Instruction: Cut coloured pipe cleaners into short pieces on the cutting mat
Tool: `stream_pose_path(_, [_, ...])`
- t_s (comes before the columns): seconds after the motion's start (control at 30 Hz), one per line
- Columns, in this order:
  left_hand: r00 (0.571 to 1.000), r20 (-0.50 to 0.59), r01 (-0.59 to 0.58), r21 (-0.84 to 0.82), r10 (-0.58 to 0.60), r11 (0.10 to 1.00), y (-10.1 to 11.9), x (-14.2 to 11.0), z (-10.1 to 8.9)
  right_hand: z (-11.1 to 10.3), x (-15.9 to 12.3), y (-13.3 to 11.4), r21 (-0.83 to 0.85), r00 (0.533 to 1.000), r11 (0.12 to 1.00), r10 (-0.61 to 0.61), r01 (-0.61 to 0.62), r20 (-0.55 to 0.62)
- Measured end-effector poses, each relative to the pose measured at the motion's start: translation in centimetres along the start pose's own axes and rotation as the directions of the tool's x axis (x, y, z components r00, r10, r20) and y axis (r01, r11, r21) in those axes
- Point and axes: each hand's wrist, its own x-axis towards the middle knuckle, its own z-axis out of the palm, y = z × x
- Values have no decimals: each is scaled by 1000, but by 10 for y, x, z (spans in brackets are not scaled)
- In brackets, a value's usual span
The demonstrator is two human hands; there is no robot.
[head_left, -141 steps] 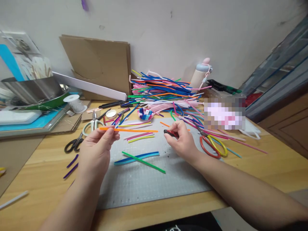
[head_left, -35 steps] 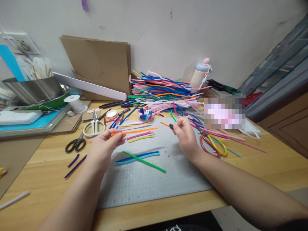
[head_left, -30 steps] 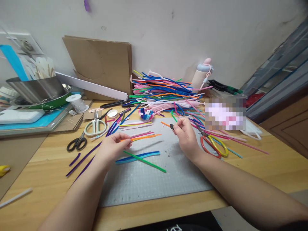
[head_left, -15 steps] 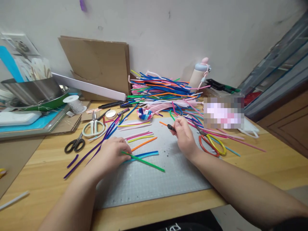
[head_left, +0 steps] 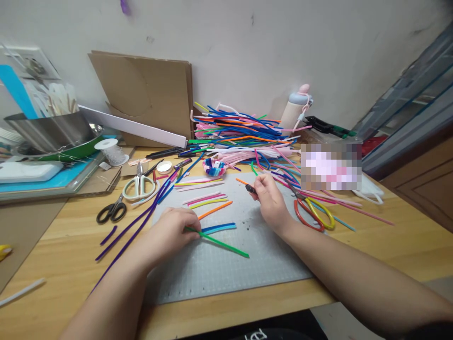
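My left hand (head_left: 177, 229), palm down over the grey cutting mat (head_left: 226, 269), pinches one end of a green pipe cleaner (head_left: 226, 245). The far end of that stem points right, over the mat. Behind it lie blue and light-blue pipe cleaners (head_left: 221, 227), partly covered by my fingers, and an orange pipe cleaner (head_left: 216, 209). Pink and yellow pipe cleaners (head_left: 207, 202) lie further back. My right hand (head_left: 271, 200) is closed round a small dark object (head_left: 251, 189); its black end shows and the rest is hidden. Another orange stem (head_left: 241, 181) lies just behind it.
A heap of pipe cleaners (head_left: 240, 130) lies by the wall. Red-and-yellow-handled scissors (head_left: 314, 212) are at right, white scissors (head_left: 139, 186) and black scissors (head_left: 111, 212) at left. A striped ring (head_left: 214, 166), a spool (head_left: 111, 152), a bottle (head_left: 295, 108) and cardboard (head_left: 141, 94) stand behind.
My left hand has laid the orange pipe cleaner on the mat, moved nearer and taken hold of the green one, shifting it slightly. My right hand keeps the small dark object, turned a little.
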Motion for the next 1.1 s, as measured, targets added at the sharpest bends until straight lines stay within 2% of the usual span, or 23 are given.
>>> stream_pose_path(0.2, [997, 38, 62, -56, -60, 996, 9, -4, 4, 0, 0, 0, 12, 1000, 1000, -15, 15, 14])
stream_pose_path(0.27, [998, 17, 63, -98, -62, 993, 11, -6, 1, 0, 0, -2, 36, 999, 999, 6, -7, 32])
stream_pose_path(0.33, [996, -43, 77, -147, -84, 986, 12, -7, -5, 0, 0, -6, 106, 991, 992, 49, -62, 121])
stream_pose_path(0.4, [982, -130, 113, -198, -140, 974, 13, -9, -11, -1, -2, -12, 160, 958, 978, 85, -132, 274])
stream_pose_path(0.47, [953, -223, 152, -239, -206, 959, 14, -9, -16, -1, -3, -18, 146, 899, 972, 108, -186, 425])
stream_pose_path(0.6, [901, -345, 175, -266, -263, 948, 13, -9, -20, -1, -5, -25, 23, 780, 972, 173, -233, 601])
stream_pose_path(0.67, [881, -387, 174, -273, -273, 946, 13, -9, -21, 0, -5, -24, 11, 756, 973, 172, -231, 632])
stream_pose_path(0.77, [856, -407, 187, -329, -318, 926, 12, -9, -20, 1, -4, -21, 35, 772, 980, 130, -194, 623])
stream_pose_path(0.87, [836, -363, 174, -536, -411, 826, 12, -8, -15, 1, -2, -18, 68, 812, 983, 102, -172, 575])
stream_pose_path(0.97, [841, -315, 41, -773, -440, 632, 11, -5, -7, 2, -3, -17, 101, 828, 980, 86, -169, 554])
stream_pose_path(1.03, [845, -307, -50, -861, -438, 507, 10, -2, -1, 2, -4, -17, 104, 823, 979, 86, -173, 561])
stream_pose_path(1.1, [817, -334, -121, -896, -470, 427, 8, 0, 2, 2, -4, -17, 117, 831, 977, 87, -179, 549])
